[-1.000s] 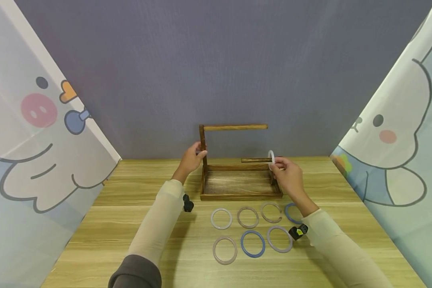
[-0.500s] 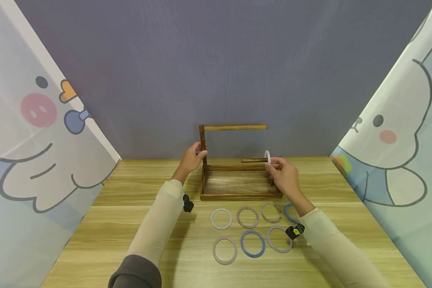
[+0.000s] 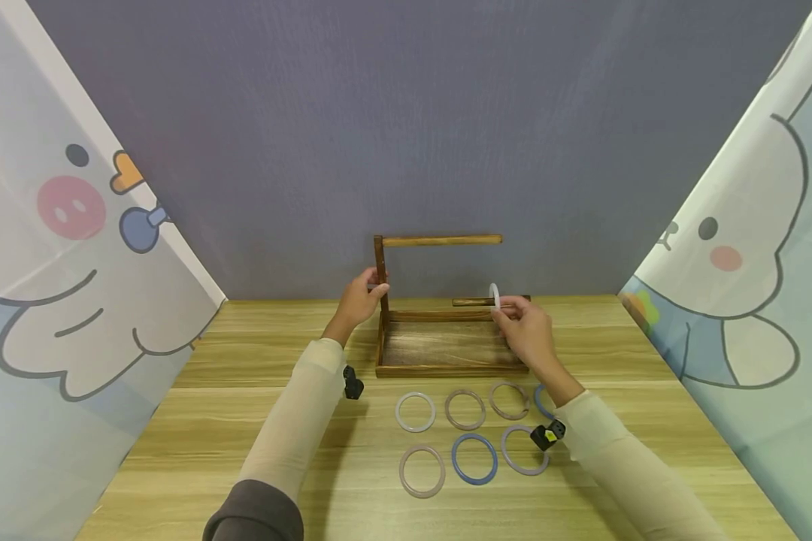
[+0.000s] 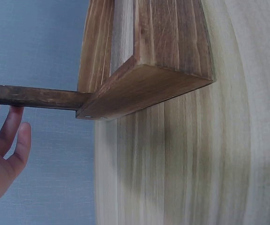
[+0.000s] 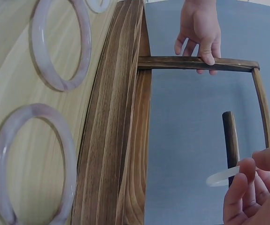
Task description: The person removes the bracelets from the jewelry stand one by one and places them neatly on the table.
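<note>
A dark wooden rack (image 3: 452,370) has a tray base and two side arms. At its left upright post, my left hand (image 3: 357,304) grips with the thumb in front and fingers behind; the right wrist view shows this hold on the post (image 5: 167,63). My right hand (image 3: 529,334) pinches a white bangle (image 3: 494,292) between thumb and fingers. That bangle stands upright around the lower bar (image 3: 469,302), part way along it from the free end. The right hand hides the bangle's lower part and most of the right post.
Several bangles lie flat in two rows before the rack: a white bangle (image 3: 397,412), brownish ones (image 3: 446,409), a blue one (image 3: 455,457) and a lavender one (image 3: 504,448). My right wrist partly covers another blue bangle (image 3: 538,398). A grey wall panel (image 3: 433,135) rises behind.
My right hand has slid the white bangle leftward along the lower bar, away from the right post. My left hand keeps its hold on the left post.
</note>
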`<action>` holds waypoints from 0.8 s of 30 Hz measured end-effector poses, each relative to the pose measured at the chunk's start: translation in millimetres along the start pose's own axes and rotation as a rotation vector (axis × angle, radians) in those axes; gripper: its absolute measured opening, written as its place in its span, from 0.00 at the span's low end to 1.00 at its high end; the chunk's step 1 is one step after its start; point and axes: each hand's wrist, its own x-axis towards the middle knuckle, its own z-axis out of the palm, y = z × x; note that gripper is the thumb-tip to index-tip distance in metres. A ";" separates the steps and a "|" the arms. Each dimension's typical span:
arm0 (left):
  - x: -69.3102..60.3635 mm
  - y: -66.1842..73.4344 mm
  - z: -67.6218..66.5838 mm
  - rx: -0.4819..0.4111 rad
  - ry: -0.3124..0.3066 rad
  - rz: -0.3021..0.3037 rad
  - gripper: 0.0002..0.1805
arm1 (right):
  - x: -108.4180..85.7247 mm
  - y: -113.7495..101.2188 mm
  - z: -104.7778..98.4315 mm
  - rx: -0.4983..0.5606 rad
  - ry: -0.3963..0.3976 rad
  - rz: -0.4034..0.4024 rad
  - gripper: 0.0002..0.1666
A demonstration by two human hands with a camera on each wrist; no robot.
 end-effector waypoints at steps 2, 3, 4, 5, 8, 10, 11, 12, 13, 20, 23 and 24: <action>-0.1 -0.2 0.3 0.000 0.001 -0.001 0.19 | -0.8 -0.9 1.7 -0.010 -0.005 -0.004 0.15; -0.2 -0.4 0.5 0.000 0.001 -0.001 0.19 | -1.0 -1.2 2.6 -0.014 -0.004 -0.007 0.15; -0.3 -0.8 0.7 0.000 0.002 -0.002 0.19 | -1.2 -1.7 3.6 -0.019 -0.002 -0.011 0.15; -0.3 -1.1 1.0 -0.002 0.002 -0.002 0.19 | -1.4 -2.2 4.5 -0.023 0.000 -0.017 0.15; -0.5 -1.7 1.5 -0.003 0.002 0.001 0.19 | -1.5 -4.0 7.2 -0.035 0.011 -0.031 0.15; -0.6 -1.9 1.4 -0.004 0.004 0.006 0.20 | -1.3 -5.2 8.8 -0.032 0.013 -0.033 0.15; -0.6 -1.7 1.3 -0.006 0.006 0.009 0.19 | -1.2 -6.1 9.6 -0.028 0.009 -0.033 0.15; -0.7 -1.3 1.1 -0.004 0.007 0.012 0.19 | -0.8 -6.8 10.5 -0.017 0.007 -0.032 0.15; -0.8 -1.0 0.8 -0.006 0.007 0.013 0.19 | -0.7 -7.4 11.2 -0.009 0.003 -0.032 0.15; -1.4 1.0 -0.5 0.000 0.009 0.011 0.19 | -1.0 -13.1 17.5 0.048 -0.016 -0.037 0.15; -1.8 0.9 -0.7 -0.002 0.006 0.010 0.19 | -1.6 -15.3 20.6 0.057 -0.026 -0.040 0.15; -1.9 0.8 -0.7 -0.003 0.007 0.009 0.19 | -2.0 -16.5 21.5 0.062 -0.029 -0.037 0.14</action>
